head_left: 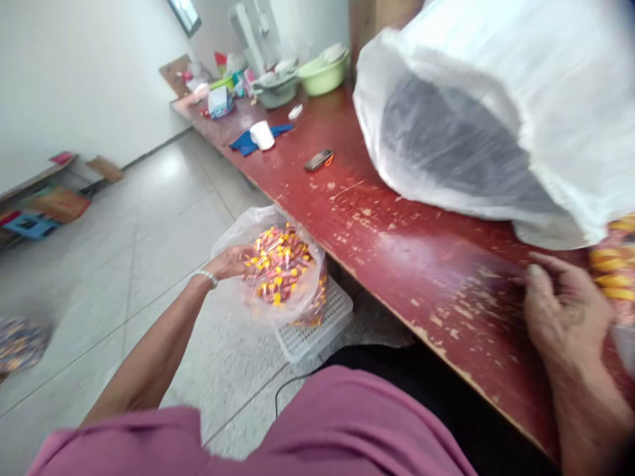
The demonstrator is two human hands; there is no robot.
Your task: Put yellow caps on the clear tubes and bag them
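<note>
My left hand (231, 262), with a pale beaded bracelet at the wrist, reaches over the near rim of a clear plastic bag (233, 231). Its fingers look stretched out against the many small pink-and-yellow pieces (282, 264) inside; blur hides whether any lie in them. The bag stands on a white perforated plastic crate (337, 307) on the floor. On the right, my right hand (568, 311) rests at the red tabletop (407, 264), fingers loosely apart with nothing visible in them. Beside it are more yellow-and-pink pieces (615, 264) at the picture's edge.
A large white sack (560, 99) with a dark opening lies on the table. Farther along are a phone-like device (318, 160), a white roll (262, 135) on blue cloth, and green basins (325, 73). A blue stool (32, 225) stands by the left wall.
</note>
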